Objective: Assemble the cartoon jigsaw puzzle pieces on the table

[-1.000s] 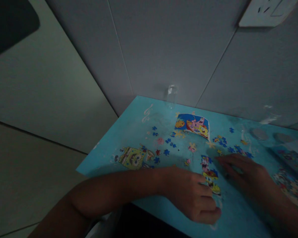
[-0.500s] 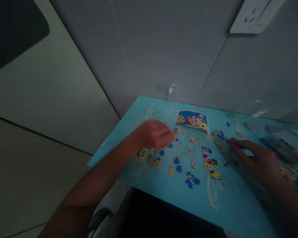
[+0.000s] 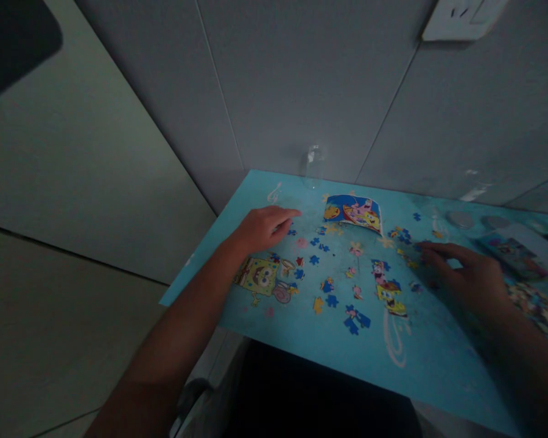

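Loose puzzle pieces (image 3: pixel 314 260) lie spread out, probably so each shape shows; the printed picture (image 3: pixel 354 213) sits beyond them, likely kept in sight. Left hand (image 3: pixel 262 231): index extended, thumb apart, nothing visible between. Right hand (image 3: pixel 474 277): fingers nearly together beside the blue cluster (image 3: pixel 400 235); grip cannot be told. Worktop (image 3: pixel 296 328) is bare along its near edge; wall (image 3: pixel 292 91) bounds the far edge.

In dim light, a grey, seamed wall (image 3: pixel 301 85) fills twelve o'clock, with a white socket (image 3: pixel 466 19) at two, a pale, grooved panel (image 3: pixel 86 176) at nine, a dark shape (image 3: pixel 16 45) at ten, and a light-blue table (image 3: pixel 438 365) spreading toward four.
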Motion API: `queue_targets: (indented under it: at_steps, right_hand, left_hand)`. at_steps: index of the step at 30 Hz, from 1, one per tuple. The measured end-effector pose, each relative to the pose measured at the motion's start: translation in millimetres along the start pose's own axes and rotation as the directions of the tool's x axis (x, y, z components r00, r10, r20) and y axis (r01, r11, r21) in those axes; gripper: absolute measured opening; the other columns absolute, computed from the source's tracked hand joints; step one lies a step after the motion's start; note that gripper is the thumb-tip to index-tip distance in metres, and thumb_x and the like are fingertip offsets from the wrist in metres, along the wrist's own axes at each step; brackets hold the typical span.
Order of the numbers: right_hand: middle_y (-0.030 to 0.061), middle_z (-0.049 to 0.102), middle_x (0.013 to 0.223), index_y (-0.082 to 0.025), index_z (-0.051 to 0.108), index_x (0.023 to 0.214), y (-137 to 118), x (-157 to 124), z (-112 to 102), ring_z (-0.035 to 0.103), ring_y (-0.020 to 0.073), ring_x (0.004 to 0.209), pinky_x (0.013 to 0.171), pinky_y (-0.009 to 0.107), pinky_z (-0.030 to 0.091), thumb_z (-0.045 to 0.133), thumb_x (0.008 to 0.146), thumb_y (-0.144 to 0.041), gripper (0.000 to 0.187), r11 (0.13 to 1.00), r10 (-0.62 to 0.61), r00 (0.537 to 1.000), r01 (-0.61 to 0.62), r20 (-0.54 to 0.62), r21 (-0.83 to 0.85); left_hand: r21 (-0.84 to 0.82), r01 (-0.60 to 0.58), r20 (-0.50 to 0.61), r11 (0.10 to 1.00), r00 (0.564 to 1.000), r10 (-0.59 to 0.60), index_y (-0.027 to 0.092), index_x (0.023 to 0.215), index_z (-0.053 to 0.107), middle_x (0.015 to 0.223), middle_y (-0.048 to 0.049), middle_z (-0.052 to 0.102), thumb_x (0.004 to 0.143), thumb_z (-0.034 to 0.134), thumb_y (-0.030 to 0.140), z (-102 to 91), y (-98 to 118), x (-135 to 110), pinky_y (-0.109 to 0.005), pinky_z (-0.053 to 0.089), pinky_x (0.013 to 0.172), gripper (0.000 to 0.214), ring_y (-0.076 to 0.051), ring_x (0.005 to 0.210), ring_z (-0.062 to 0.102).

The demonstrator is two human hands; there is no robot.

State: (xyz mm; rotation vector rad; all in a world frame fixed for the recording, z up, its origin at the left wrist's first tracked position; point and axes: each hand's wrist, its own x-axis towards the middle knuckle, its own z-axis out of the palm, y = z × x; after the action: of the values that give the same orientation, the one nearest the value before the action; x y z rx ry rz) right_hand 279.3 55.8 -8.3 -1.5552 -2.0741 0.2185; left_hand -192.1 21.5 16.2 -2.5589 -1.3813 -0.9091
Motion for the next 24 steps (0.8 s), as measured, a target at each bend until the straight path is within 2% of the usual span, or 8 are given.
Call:
queue_targets:
  at_steps: [3, 8, 12, 15, 18, 21, 24]
  right_hand:
    - [0.0044, 0.079, 0.104, -0.026, 0.077, 0.112, 1.3, 0.0, 0.4, 0.075, 0.0257, 0.09, 0.083, 0.036, 0.055, 0.062, 0.091, -0.048, 0.034, 1.0, -0.006, 1.0, 0.006, 0.0, -0.003]
    - [0.0032, 0.078, 0.107, -0.027, 0.076, 0.115, 0.3, -0.2, 1.4, 0.074, 0.0218, 0.075, 0.072, 0.033, 0.055, 0.062, 0.09, -0.049, 0.036, 1.0, 0.031, 0.999, -0.031, 0.026, -0.004]
    - [0.0045, 0.079, 0.106, -0.025, 0.077, 0.113, -0.4, -0.2, 0.5, 0.074, 0.0242, 0.083, 0.079, 0.035, 0.055, 0.061, 0.091, -0.049, 0.037, 1.0, -0.013, 1.0, 0.012, 0.006, 0.003]
    - [0.0052, 0.079, 0.106, -0.025, 0.077, 0.114, 0.1, -0.5, -0.9, 0.073, 0.0216, 0.069, 0.078, 0.036, 0.056, 0.062, 0.09, -0.051, 0.038, 1.0, 0.01, 1.0, -0.01, 0.017, 0.002]
    - [0.0054, 0.078, 0.109, -0.026, 0.076, 0.115, -1.9, -0.8, -3.1, 0.071, 0.0203, 0.063, 0.074, 0.036, 0.056, 0.062, 0.09, -0.05, 0.038, 1.0, 0.027, 0.999, -0.027, 0.035, 0.015]
    - [0.0059, 0.078, 0.109, -0.026, 0.076, 0.114, -5.6, -0.7, -5.0, 0.073, 0.0227, 0.071, 0.075, 0.035, 0.056, 0.062, 0.091, -0.048, 0.035, 1.0, 0.013, 0.999, -0.014, 0.039, 0.016]
    - [0.0057, 0.078, 0.107, -0.027, 0.076, 0.115, -7.7, -0.5, -5.3, 0.072, 0.0212, 0.066, 0.072, 0.035, 0.056, 0.062, 0.091, -0.048, 0.035, 1.0, 0.025, 0.999, -0.026, 0.04, 0.003]
  left_hand:
    - [-0.008, -0.039, 0.034, 0.999, 0.999, 0.039, 0.024, 0.128, 0.065, 0.099, -0.0046, 0.073, 0.101, 0.048, 0.025, 4.7, 3.9, 0.0, -0.028, 0.053, 0.078, 0.032, -0.014, 0.083, 0.067]
    - [-0.001, -0.02, 0.031, 1.0, 0.999, 0.02, 0.024, 0.131, 0.062, 0.103, -0.0055, 0.073, 0.102, 0.046, 0.025, 3.3, -0.8, -1.0, -0.03, 0.054, 0.081, 0.034, -0.015, 0.087, 0.068]
    - [0.018, 0.008, 0.044, 1.0, 0.999, -0.009, 0.024, 0.133, 0.061, 0.104, -0.0058, 0.073, 0.102, 0.046, 0.026, 2.2, -3.0, -1.2, -0.031, 0.054, 0.08, 0.035, -0.015, 0.087, 0.067]
    - [0.035, 0.025, 0.07, 0.999, 0.997, -0.027, 0.024, 0.132, 0.063, 0.104, -0.0061, 0.073, 0.101, 0.047, 0.026, 2.8, -1.8, -1.1, -0.031, 0.054, 0.08, 0.035, -0.016, 0.087, 0.067]
    - [0.054, 0.053, 0.087, 0.997, 0.995, -0.058, 0.025, 0.132, 0.063, 0.109, -0.0058, 0.073, 0.101, 0.047, 0.027, 1.8, -1.3, -1.0, -0.032, 0.054, 0.083, 0.035, -0.016, 0.091, 0.068]
    - [0.083, 0.101, 0.087, 0.991, 0.99, -0.108, 0.026, 0.132, 0.063, 0.111, -0.0057, 0.073, 0.101, 0.048, 0.029, -2.0, -3.7, -1.5, -0.032, 0.053, 0.084, 0.035, -0.018, 0.094, 0.068]
    - [0.127, 0.179, 0.062, 0.976, 0.98, -0.187, 0.025, 0.13, 0.065, 0.104, -0.0063, 0.074, 0.101, 0.049, 0.031, -6.8, -8.0, -2.2, -0.032, 0.052, 0.079, 0.034, -0.018, 0.087, 0.068]
